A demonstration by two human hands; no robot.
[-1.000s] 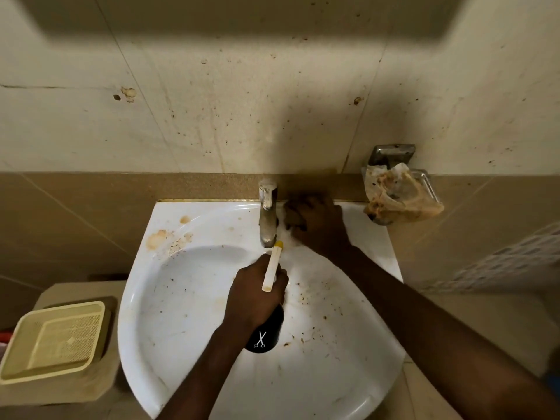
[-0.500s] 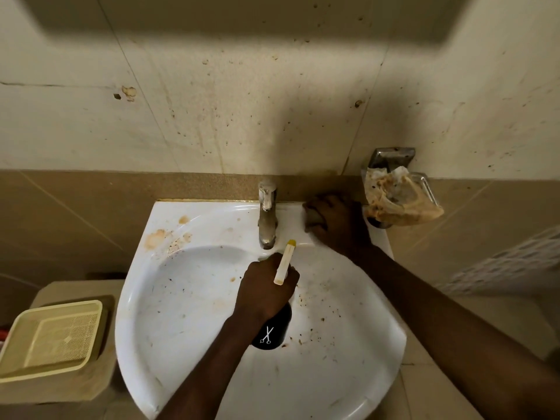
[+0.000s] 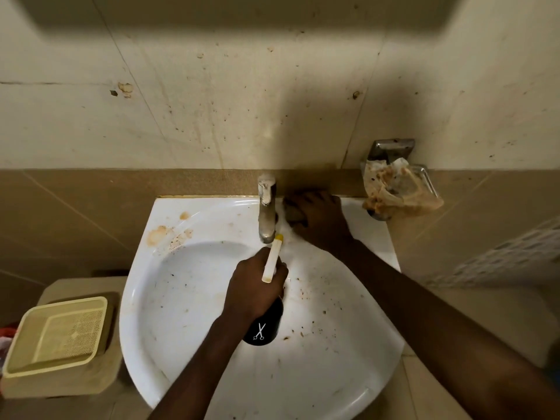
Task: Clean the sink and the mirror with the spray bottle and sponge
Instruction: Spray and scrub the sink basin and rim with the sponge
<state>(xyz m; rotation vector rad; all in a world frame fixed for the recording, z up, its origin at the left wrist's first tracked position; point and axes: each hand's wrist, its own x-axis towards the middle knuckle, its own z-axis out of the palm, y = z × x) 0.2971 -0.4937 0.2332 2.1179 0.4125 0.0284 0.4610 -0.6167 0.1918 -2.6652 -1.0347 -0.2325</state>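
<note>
- Here, the left hand grips the black spray bottle over the sink bowl.
- The right hand curls over a dark sponge at the sink's back edge.
- The bottle bears a white scissors mark.

Sink white w/ orange-brown stains at back left & dark brown specks on the right of the bowl; spray bottle black w/ small white scissors logo, cream nozzle w/ yellow tip. Wall cream tile, speckled brown, above a tan band; tap dull silver w/ whitish crust. Basket pale yellow w/ fine mesh pattern; soap holder metal-grey, smeared rusty brown & off-white.
</note>
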